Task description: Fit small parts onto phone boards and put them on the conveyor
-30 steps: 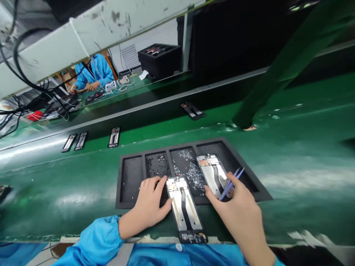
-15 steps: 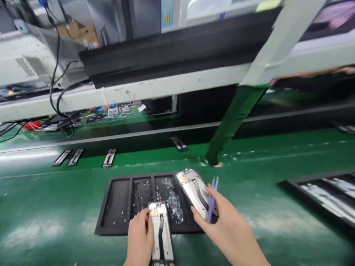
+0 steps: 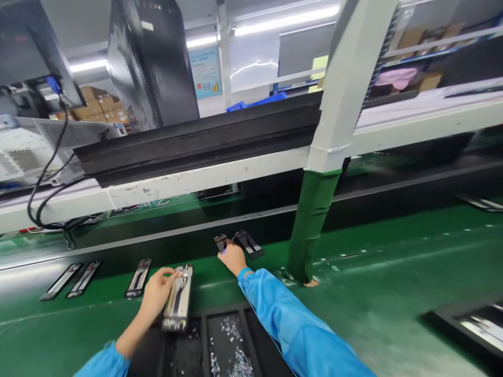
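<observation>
My left hand (image 3: pixel 157 290) grips the side of a phone frame (image 3: pixel 178 302) with silvery metal and a dark ribbon cable, held tilted over the back of a black compartment tray (image 3: pixel 205 343). Farther out, my right hand (image 3: pixel 232 258) pinches a second phone frame (image 3: pixel 220 243) over the dark belt strip. A bit of purple, seemingly the tweezers (image 3: pixel 225 251), shows at its fingers; the rest is hidden. Just right of that hand lies another phone frame (image 3: pixel 250 244). Tiny loose parts (image 3: pixel 231 329) fill some tray compartments.
Several phone frames lie along the strip to the left, one (image 3: pixel 137 278) nearest my left hand. A green-wrapped post (image 3: pixel 316 225) rises right of my right arm. Another black tray (image 3: pixel 444 324) is at right. A white shelf beam (image 3: pixel 208 174) crosses above, with hanging cables (image 3: pixel 37 196).
My right hand has carried its phone frame from beside the tray forward to the strip. My left hand has lifted its frame up and to the left. The view has tilted upward.
</observation>
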The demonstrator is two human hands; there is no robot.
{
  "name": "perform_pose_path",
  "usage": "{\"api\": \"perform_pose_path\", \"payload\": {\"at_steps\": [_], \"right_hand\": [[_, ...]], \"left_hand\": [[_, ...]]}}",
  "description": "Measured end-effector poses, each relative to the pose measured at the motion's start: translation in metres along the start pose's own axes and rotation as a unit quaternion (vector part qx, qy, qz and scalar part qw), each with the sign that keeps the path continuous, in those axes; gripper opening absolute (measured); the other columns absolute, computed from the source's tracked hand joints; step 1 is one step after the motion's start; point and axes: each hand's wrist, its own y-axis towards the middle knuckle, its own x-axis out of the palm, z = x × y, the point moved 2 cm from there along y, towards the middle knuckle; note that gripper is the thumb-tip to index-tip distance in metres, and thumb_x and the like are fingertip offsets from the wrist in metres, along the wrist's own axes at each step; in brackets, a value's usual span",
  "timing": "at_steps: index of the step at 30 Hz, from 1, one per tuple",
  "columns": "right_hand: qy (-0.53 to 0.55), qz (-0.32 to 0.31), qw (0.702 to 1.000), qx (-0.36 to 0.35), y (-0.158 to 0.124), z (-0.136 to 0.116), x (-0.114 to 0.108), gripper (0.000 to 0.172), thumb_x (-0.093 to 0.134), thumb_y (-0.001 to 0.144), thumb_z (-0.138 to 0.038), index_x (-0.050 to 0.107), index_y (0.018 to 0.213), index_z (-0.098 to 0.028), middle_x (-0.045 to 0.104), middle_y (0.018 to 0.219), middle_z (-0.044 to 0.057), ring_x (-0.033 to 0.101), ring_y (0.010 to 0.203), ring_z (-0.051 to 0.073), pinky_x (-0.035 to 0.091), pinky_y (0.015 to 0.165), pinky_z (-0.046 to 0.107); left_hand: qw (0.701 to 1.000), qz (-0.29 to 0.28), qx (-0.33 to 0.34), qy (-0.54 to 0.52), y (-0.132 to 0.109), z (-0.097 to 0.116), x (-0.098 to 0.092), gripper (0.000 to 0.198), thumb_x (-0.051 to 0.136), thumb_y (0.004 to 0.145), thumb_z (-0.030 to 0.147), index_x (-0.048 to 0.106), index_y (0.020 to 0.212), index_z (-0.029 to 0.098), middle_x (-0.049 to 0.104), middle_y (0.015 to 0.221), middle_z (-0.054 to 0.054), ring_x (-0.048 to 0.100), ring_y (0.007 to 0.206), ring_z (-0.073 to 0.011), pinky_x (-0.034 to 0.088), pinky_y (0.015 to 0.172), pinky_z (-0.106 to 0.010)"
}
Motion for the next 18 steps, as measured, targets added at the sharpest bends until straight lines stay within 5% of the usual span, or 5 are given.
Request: {"api": "perform_pose_path", "payload": {"at_steps": [4,7,13,18], "right_hand": [[-0.013,0.041,0.999,0.033,0.013,0.016,0.006,0.042,0.067,0.100,-0.042,0.062,0.134,-0.018,0.061,0.139,0.012,0.061,0.124,0.030,0.051,0.104,0.054],[-0.031,0.076,0.992,0.092,0.020,0.044,-0.002,0.047,0.066,0.100,-0.043,0.058,0.140,-0.019,0.054,0.149,0.013,0.052,0.136,0.034,0.041,0.113,0.061],[-0.055,0.060,0.979,0.186,0.025,0.093,-0.014,0.040,0.067,0.100,-0.041,0.062,0.131,-0.017,0.063,0.132,0.011,0.064,0.116,0.028,0.055,0.098,0.051],[-0.073,0.065,0.973,0.208,0.024,0.089,-0.034,0.040,0.066,0.100,-0.044,0.063,0.129,-0.017,0.066,0.124,0.010,0.067,0.107,0.025,0.058,0.092,0.047]], "left_hand": [[0.998,0.019,-0.036,0.056,0.092,0.010,0.019,0.030,0.065,0.102,0.040,0.064,0.119,0.014,0.067,0.112,-0.007,0.068,0.095,-0.0190,0.061,0.084,-0.037],[0.993,0.040,-0.053,0.096,0.131,0.011,0.041,0.033,0.066,0.102,0.039,0.063,0.125,0.016,0.065,0.122,-0.009,0.067,0.105,-0.0222,0.060,0.091,-0.042],[0.983,0.046,-0.074,0.164,0.158,0.005,0.072,0.037,0.066,0.101,0.039,0.061,0.129,0.016,0.064,0.126,-0.010,0.066,0.109,-0.0236,0.059,0.093,-0.043],[0.979,0.026,-0.025,0.200,0.151,0.021,0.070,0.038,0.066,0.101,0.039,0.061,0.130,0.016,0.062,0.129,-0.011,0.065,0.112,-0.0249,0.058,0.096,-0.046]]}}
